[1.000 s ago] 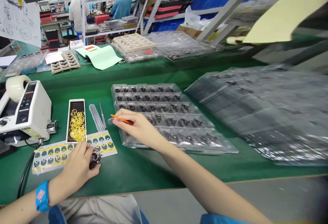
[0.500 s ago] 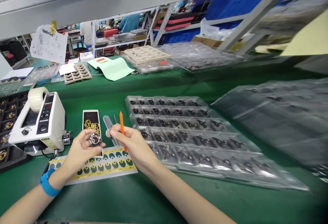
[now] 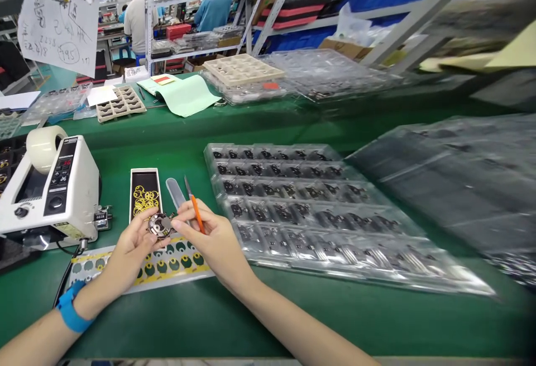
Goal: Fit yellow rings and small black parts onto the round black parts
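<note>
My left hand (image 3: 136,243) is closed on a round electronic module (image 3: 159,225), dark with a silver rim, its face turned up. At the module's right side my right hand (image 3: 209,234) pinches a small round grey disc (image 3: 168,224) between thumb and finger, over the module's face; whether it touches cannot be seen. The same hand keeps a slim orange stick (image 3: 196,214) tucked between its fingers. Behind the hands stands a small white box (image 3: 131,187) with yellow rings (image 3: 144,199). Under them lies a sheet of yellow and dark green stickers (image 3: 178,264).
A white tape dispenser (image 3: 62,187) stands on the left. A clear tray (image 3: 285,209) of dark parts lies right of my hands, with another plastic-covered stack (image 3: 452,176) beyond it. A translucent strip (image 3: 175,191) lies behind my right hand. Trays and papers line the back ledge.
My right hand has brought the grey disc left, from beside the module to over its face. The orange stick now leans further left. The camera view has tilted down slightly.
</note>
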The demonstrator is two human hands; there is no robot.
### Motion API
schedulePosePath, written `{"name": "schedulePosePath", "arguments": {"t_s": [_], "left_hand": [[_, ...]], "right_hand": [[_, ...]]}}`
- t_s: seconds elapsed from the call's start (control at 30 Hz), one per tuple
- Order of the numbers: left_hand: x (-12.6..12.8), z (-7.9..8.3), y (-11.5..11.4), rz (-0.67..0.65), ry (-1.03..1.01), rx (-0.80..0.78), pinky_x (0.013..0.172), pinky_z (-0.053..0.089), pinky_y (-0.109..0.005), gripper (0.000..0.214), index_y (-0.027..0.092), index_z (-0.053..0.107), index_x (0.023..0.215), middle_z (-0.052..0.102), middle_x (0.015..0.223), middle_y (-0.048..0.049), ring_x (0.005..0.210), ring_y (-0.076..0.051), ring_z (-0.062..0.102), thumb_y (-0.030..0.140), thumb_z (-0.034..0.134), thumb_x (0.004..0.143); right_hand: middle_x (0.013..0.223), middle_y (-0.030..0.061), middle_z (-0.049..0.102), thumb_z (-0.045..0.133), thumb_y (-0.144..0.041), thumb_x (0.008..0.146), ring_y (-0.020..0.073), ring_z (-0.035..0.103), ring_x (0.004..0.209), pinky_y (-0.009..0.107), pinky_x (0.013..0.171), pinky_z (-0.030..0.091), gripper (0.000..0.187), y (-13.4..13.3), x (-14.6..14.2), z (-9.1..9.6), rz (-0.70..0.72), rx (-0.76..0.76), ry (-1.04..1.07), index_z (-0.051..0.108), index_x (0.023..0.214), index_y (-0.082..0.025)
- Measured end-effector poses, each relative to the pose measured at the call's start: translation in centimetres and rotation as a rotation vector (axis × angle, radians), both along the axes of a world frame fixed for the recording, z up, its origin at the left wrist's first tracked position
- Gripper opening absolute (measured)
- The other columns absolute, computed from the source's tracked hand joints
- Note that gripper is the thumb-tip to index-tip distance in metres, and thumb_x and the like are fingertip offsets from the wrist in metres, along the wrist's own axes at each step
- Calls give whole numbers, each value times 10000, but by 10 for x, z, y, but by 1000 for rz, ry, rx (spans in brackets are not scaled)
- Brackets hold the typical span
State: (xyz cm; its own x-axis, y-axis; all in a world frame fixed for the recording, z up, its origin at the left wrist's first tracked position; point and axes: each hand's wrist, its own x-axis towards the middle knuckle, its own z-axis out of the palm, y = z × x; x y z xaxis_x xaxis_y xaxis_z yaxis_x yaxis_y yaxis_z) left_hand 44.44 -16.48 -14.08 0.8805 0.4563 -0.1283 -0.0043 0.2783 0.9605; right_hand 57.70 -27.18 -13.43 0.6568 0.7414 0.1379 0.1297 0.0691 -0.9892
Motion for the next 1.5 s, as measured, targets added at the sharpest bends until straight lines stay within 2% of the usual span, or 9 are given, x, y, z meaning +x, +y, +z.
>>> {"name": "schedulePosePath", "arguments": {"t_s": [0.1,0.33,0.53,0.67,0.97,1.27,1.43,1.5], "left_hand": [[0,5,-3,-24,12,48,991,488,-442,634,214,435,1374,583,1278,-124,1130,-259,590,469,647,834],[-1,5,-10,-37,-19,175,948,508,-392,539,191,420,1351,639,1109,-92,826,-153,637,429,579,894],[-1,10,-12,-37,-1,181,941,495,-350,539,199,432,1331,610,1195,-112,940,-181,639,439,597,878],[-2,12,-13,-46,14,186,906,499,-332,530,201,429,1315,636,1141,-107,896,-171,643,445,599,876],[-3,1,-16,-15,-28,175,769,495,-278,389,226,447,1257,661,1109,-89,874,-165,635,372,565,916],[-3,2,-18,-9,-54,151,827,494,-292,349,234,451,1242,661,1152,-78,1023,-189,628,351,552,928],[-1,0,-20,83,-27,143,891,502,-338,345,207,477,1152,689,1071,-80,1037,-214,641,395,602,890],[2,0,-20,122,-26,135,870,519,-338,317,205,485,1086,708,1019,-69,998,-211,662,404,616,877]], "right_hand": [[828,43,549,659,-331,743,169,508,730,270,558,394,169,-1,-1,1,2,-8,17,637,642,-198],[837,36,525,637,-316,748,154,481,711,258,534,348,151,-2,-3,4,72,-42,42,668,659,-198],[826,36,557,619,-269,765,148,507,695,258,549,389,139,-1,-5,2,41,-22,-34,656,656,-192],[794,32,568,603,-222,769,143,498,667,261,555,394,124,0,-8,0,-26,-13,-154,654,660,-194],[841,49,578,595,-210,804,162,570,731,265,580,500,128,-1,-16,-2,-45,33,-194,619,679,-196],[840,39,589,580,-180,812,153,585,717,264,587,500,115,-1,-17,-3,-54,8,-255,607,702,-201],[843,33,600,569,-191,826,142,576,678,258,578,491,118,1,-20,-5,-81,-4,-326,595,712,-204],[846,35,605,567,-196,834,146,581,686,261,587,491,111,1,-22,-6,-85,-7,-355,591,726,-207]]}}
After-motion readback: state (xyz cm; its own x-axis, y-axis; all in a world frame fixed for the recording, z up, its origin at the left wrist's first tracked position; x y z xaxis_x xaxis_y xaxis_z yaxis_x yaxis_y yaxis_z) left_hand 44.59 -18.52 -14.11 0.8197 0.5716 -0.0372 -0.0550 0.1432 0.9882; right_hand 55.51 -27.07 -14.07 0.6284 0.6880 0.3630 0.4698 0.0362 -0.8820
